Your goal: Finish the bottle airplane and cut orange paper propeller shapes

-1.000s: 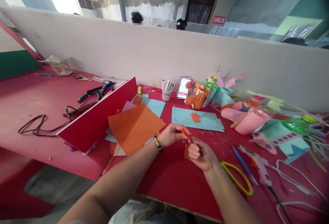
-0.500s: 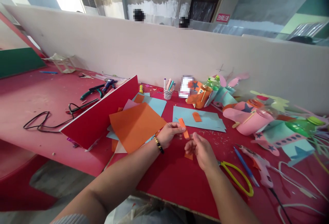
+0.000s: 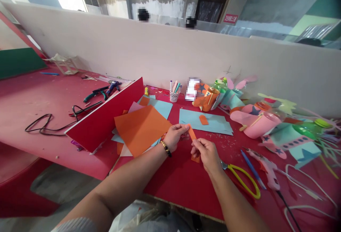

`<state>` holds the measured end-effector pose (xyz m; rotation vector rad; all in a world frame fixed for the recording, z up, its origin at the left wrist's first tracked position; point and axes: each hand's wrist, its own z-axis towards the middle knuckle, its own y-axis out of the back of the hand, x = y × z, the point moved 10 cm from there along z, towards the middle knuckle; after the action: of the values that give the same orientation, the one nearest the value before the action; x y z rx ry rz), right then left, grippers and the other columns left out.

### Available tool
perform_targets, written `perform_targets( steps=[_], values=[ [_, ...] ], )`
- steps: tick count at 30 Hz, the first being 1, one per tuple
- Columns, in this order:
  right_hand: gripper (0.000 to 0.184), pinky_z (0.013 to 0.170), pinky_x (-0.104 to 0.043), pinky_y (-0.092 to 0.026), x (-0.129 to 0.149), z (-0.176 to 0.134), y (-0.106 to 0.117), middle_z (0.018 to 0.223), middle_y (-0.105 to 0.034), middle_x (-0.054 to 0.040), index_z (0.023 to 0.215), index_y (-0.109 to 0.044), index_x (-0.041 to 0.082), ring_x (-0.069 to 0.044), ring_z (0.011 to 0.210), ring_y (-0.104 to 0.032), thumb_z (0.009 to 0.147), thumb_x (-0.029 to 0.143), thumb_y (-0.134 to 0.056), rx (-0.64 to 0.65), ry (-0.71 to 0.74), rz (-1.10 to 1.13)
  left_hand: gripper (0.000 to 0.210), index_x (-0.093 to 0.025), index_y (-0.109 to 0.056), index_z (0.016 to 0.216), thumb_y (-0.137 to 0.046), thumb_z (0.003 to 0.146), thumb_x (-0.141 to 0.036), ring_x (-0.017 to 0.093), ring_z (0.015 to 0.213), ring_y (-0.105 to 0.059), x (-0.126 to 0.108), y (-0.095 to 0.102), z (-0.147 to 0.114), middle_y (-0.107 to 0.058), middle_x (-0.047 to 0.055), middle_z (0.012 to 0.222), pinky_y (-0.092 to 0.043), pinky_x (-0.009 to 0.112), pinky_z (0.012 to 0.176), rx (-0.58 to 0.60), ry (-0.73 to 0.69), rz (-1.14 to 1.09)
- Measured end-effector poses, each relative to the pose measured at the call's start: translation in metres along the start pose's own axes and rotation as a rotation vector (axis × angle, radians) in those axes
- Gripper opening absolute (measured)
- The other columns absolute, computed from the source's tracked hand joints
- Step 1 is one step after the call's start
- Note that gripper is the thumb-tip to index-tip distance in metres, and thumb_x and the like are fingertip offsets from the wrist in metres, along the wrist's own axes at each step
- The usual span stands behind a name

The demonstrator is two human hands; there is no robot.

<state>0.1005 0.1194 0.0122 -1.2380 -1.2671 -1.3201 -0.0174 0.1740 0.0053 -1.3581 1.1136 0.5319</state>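
A small orange paper strip point(image 3: 192, 134) is stretched between my two hands above the red table. My left hand point(image 3: 174, 138) pinches its upper end between thumb and fingers. At the lower end, the thumb and fingers of my right hand point(image 3: 207, 152) are closed on the same strip. Below my right fingers lies another orange paper piece point(image 3: 195, 158), partly covered by them. A rounded orange cutout point(image 3: 204, 119) rests on light blue sheets point(image 3: 220, 121) just beyond. Left of my left hand is a large orange sheet point(image 3: 142, 130) over other coloured papers.
Yellow-handled scissors point(image 3: 243, 180), a blue pen point(image 3: 253, 168) and a pink glue gun point(image 3: 266, 168) lie at right. Paper-and-bottle planes point(image 3: 262, 123) stand behind them. A cup of markers point(image 3: 174, 95) is at the back; a red divider point(image 3: 106, 118) stands at left.
My right hand has moved up and left from beside the orange strip and closed on its lower end. The left hand keeps its pinch on the upper end.
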Motion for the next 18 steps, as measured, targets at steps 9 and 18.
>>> perform_targets(
  steps=[9,18],
  values=[
    [0.033,0.053,-0.027,-0.049,0.019,-0.008,0.013,0.063,-0.067,-0.0036,0.078,-0.064,0.019,-0.017,0.053,-0.061,0.084,0.05,-0.053,0.034,0.022,-0.175,0.031,-0.013,-0.058,0.07,-0.076,0.062,-0.036,0.009,0.055,-0.056,0.019,-0.018,-0.007,-0.059,0.0,0.064,-0.049,0.024,0.057,0.168,0.127,0.078],
    [0.034,0.08,-0.041,-0.05,-0.016,-0.077,0.152,0.102,-0.069,-0.0111,0.097,-0.064,0.021,-0.03,0.094,-0.064,0.064,0.027,-0.056,-0.061,0.003,-1.06,0.03,-0.014,-0.053,0.074,-0.075,0.065,-0.034,0.013,0.059,-0.064,0.013,-0.017,-0.006,-0.063,0.003,0.07,-0.055,0.027,0.058,0.176,0.143,-0.02]
  ],
)
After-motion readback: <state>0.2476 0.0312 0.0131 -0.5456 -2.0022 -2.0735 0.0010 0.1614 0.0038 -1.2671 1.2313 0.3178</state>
